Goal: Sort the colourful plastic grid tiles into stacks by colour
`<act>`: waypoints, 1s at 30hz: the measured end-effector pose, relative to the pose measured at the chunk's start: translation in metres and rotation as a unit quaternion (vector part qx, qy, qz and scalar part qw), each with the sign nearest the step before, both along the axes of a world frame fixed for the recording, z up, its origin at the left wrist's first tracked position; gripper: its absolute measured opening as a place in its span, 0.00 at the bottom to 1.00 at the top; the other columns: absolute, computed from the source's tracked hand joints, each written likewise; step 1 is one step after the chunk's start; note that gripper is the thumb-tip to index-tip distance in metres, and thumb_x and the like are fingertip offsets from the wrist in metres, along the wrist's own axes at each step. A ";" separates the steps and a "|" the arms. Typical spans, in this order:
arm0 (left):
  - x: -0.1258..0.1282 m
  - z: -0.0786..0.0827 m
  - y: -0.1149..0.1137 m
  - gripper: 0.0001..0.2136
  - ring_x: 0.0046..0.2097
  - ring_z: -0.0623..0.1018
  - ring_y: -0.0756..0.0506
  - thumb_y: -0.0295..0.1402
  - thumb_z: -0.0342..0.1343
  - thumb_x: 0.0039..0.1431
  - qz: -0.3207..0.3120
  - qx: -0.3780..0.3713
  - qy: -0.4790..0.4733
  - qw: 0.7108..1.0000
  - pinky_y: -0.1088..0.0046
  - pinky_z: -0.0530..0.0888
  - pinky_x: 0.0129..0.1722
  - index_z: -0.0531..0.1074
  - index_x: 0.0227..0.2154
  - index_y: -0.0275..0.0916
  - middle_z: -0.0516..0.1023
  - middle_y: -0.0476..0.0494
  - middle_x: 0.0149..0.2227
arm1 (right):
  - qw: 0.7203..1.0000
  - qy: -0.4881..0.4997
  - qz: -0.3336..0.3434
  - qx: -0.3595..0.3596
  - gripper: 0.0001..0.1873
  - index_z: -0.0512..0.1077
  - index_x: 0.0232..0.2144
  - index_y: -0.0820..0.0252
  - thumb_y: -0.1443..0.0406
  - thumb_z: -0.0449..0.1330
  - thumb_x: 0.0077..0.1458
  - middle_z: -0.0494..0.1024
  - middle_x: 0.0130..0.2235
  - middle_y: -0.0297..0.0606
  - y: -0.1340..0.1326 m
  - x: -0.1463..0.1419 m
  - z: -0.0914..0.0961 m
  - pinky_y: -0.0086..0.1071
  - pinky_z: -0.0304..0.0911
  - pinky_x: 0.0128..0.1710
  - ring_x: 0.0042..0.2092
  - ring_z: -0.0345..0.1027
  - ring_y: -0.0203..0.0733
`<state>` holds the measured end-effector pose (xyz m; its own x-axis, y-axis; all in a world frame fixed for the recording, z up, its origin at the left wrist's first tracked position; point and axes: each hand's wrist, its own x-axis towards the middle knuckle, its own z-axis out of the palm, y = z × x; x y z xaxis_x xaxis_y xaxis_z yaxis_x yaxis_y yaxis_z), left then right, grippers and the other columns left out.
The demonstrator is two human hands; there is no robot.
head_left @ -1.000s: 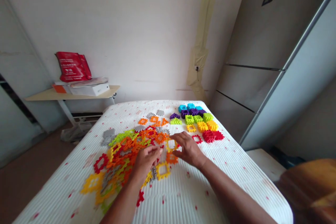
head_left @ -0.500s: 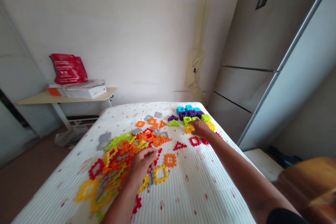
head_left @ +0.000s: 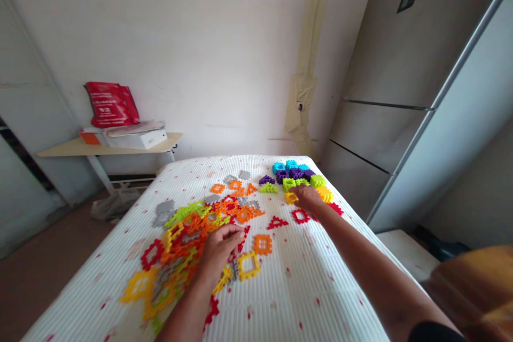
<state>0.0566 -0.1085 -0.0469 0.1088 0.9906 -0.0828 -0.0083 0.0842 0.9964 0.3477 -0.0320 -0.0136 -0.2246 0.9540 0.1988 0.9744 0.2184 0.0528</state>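
Note:
My right hand (head_left: 306,197) is at the far side of the bed, its fingertips on a small yellow square plastic interlocking piece (head_left: 291,198). Beside that hand lie sorted stacks of purple pieces (head_left: 295,173), cyan pieces (head_left: 290,165) and lime pieces (head_left: 317,180). My left hand (head_left: 219,248) rests at the edge of a large mixed heap of orange, red, yellow and grey pieces (head_left: 188,235), its curled fingers hiding whatever lies under them. Close to it lie an orange square piece (head_left: 262,245) and a yellow square frame (head_left: 248,266). A red triangular piece (head_left: 277,223) lies apart.
All the pieces lie on a white ribbed bed cover (head_left: 288,299) with red flecks. A shelf (head_left: 104,148) holds a red bag (head_left: 111,104) and a white box (head_left: 136,140) at the back left. A tall grey refrigerator (head_left: 385,91) stands at the right.
My right hand has moved away from the middle of the bed to the far stacks and the yellow piece, uncovering the red triangular piece. My left hand has barely moved.

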 end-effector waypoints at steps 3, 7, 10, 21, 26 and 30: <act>0.000 0.000 -0.002 0.14 0.16 0.61 0.54 0.42 0.60 0.41 -0.001 0.012 0.001 1.000 0.79 0.56 0.17 0.73 0.27 0.35 0.64 0.55 0.12 | 0.999 -0.023 -0.013 -0.024 0.18 0.73 0.42 0.59 0.74 0.59 0.46 0.77 0.42 0.44 -0.003 -0.002 0.004 0.33 0.61 0.42 0.47 0.67 0.48; 0.003 0.005 -0.006 0.11 0.16 0.60 0.55 0.38 0.57 0.43 0.003 0.020 0.012 1.000 0.79 0.56 0.16 0.72 0.27 0.34 0.63 0.56 0.12 | 0.999 -0.034 0.012 -0.013 0.19 0.72 0.44 0.60 0.73 0.57 0.48 0.76 0.45 0.44 -0.008 -0.010 0.008 0.35 0.60 0.43 0.49 0.65 0.49; -0.003 0.010 -0.004 0.10 0.17 0.63 0.54 0.37 0.56 0.44 0.017 0.054 0.042 0.998 0.78 0.60 0.18 0.73 0.26 0.34 0.66 0.54 0.14 | 0.996 -0.019 0.072 0.058 0.16 0.72 0.42 0.61 0.72 0.56 0.50 0.77 0.41 0.43 -0.023 -0.027 0.005 0.34 0.59 0.41 0.44 0.67 0.46; -0.141 0.008 0.014 0.14 0.36 0.77 0.45 0.40 0.51 0.50 0.343 0.121 0.332 0.870 0.71 0.71 0.38 0.76 0.34 0.39 0.80 0.45 0.33 | 0.948 0.049 0.265 0.168 0.14 0.71 0.30 0.61 0.68 0.46 0.61 0.72 0.28 0.39 -0.081 -0.064 -0.043 0.30 0.53 0.30 0.31 0.62 0.40; -0.151 0.005 0.010 0.21 0.46 0.75 0.39 0.47 0.55 0.45 0.262 0.047 0.414 0.870 0.68 0.69 0.43 0.76 0.39 0.39 0.78 0.40 0.43 | 0.944 0.053 0.273 0.179 0.15 0.71 0.32 0.62 0.67 0.45 0.62 0.73 0.30 0.41 -0.079 -0.059 -0.052 0.31 0.55 0.30 0.31 0.63 0.40; -0.141 0.005 0.008 0.24 0.50 0.72 0.37 0.51 0.57 0.43 0.225 -0.023 0.503 0.834 0.65 0.67 0.43 0.74 0.42 0.44 0.76 0.41 0.46 | 0.945 0.058 0.276 0.168 0.15 0.71 0.31 0.62 0.67 0.45 0.62 0.74 0.30 0.42 -0.080 -0.059 -0.054 0.31 0.57 0.30 0.32 0.65 0.40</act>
